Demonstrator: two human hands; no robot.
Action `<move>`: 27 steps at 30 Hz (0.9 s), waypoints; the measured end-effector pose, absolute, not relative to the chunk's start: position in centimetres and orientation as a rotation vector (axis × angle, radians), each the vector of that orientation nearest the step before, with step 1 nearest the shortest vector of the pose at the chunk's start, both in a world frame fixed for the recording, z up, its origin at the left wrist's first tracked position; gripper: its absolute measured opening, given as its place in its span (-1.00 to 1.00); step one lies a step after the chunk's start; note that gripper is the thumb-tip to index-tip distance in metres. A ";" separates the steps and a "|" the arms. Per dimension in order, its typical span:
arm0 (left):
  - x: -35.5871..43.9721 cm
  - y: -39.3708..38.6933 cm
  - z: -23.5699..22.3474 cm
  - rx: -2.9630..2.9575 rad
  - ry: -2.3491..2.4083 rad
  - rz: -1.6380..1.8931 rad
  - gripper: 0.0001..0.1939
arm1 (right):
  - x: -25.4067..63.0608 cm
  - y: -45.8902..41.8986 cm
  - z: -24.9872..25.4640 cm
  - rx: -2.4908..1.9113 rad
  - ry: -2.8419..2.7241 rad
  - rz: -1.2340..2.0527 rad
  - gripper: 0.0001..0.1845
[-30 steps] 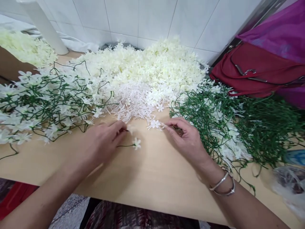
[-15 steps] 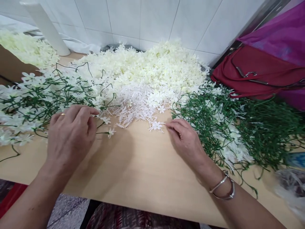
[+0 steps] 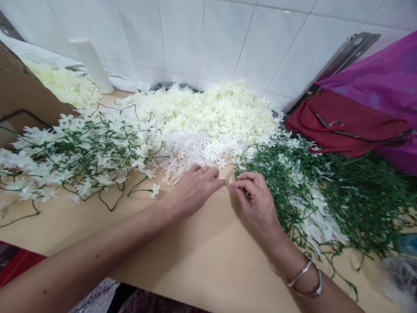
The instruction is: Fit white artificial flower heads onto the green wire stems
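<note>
My left hand [image 3: 197, 189] reaches across the table with fingers curled and thumb side toward my right hand. Whatever it pinches, if anything, is hidden; bits of white show by its fingertips. My right hand [image 3: 256, 195] is closed in a pinch on a small white piece [image 3: 231, 179], too small to make out fully. The two sets of fingertips are almost together. Just beyond them lies a heap of thin white sticks [image 3: 185, 150], with a white flower head [image 3: 222, 163] at its near edge. A flower on a green stem [image 3: 155, 190] lies left of my left hand.
Cream petals [image 3: 208, 108] are heaped along the tiled wall. Stemmed white flowers [image 3: 81, 152] spread on the left, by a cardboard box [image 3: 29, 82] and white roll [image 3: 93, 65]. Green stems [image 3: 368, 200] pile up on the right, below a red bag [image 3: 348, 124].
My left hand has moved right, from the stemmed flowers to beside my right hand. The right hand stays near its spot, still pinched. The view has tilted up slightly.
</note>
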State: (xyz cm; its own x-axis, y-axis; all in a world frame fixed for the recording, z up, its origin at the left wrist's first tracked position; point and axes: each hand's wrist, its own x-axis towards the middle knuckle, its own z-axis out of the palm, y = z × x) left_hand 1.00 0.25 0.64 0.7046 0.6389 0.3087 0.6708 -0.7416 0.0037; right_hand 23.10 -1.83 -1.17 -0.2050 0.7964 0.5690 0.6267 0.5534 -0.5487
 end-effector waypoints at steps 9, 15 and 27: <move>0.5 0.1 -0.8 -2.783 -1.274 -1.154 -0.88 | 23.2 -1.9 -0.9 -1.166 -1.775 0.424 -0.91; 1.3 -0.2 0.2 -2.869 -1.766 -1.786 -0.87 | 23.2 -2.3 -1.1 -1.046 -1.711 0.441 -0.87; 2.4 0.1 -0.7 -2.644 -2.341 -2.804 -0.63 | 21.7 -3.6 -0.1 -0.971 -1.492 0.528 -0.82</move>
